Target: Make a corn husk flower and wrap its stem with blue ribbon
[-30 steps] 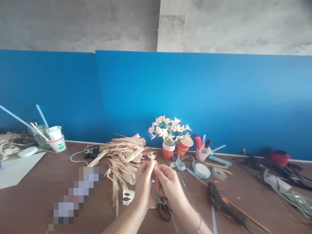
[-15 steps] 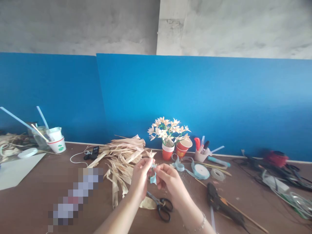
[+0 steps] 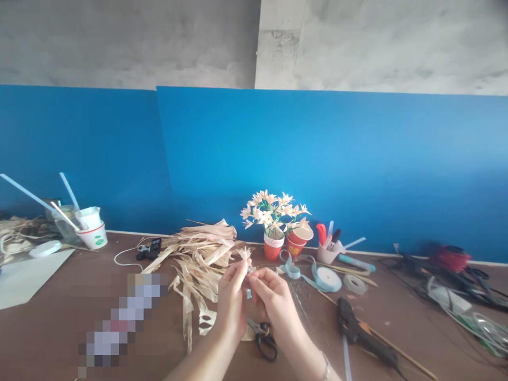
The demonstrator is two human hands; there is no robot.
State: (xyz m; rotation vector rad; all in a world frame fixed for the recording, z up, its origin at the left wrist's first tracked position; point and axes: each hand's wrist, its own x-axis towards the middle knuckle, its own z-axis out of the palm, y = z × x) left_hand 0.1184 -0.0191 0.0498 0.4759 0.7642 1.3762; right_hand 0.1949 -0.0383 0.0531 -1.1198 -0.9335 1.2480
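My left hand (image 3: pixel 233 288) pinches a small cream husk flower (image 3: pixel 244 254) whose petals stick up above the thumb. Close against it, my right hand (image 3: pixel 272 291) has thumb and forefinger pressed together at the flower's base, on a light blue ribbon (image 3: pixel 249 294); a bit of the ribbon hangs between the hands. Most of the ribbon is hidden by the fingers. Black-handled scissors (image 3: pixel 265 341) lie below the hands, partly covered by them. Dried corn husks (image 3: pixel 198 254) are heaped to the left of my hands.
Finished husk flowers (image 3: pixel 273 209) stand in red-and-white paper cups (image 3: pixel 273 247). A ribbon roll (image 3: pixel 328 279), clear tape (image 3: pixel 355 284) and a glue gun (image 3: pixel 363 333) lie to the right. Cables (image 3: pixel 448 296) tangle at far right. White cups (image 3: pixel 93 233) with sticks stand left.
My hands have drawn closer together around the flower's base, the right one moving slightly left. Less of the blue ribbon shows, and the scissors are more covered by my left hand.
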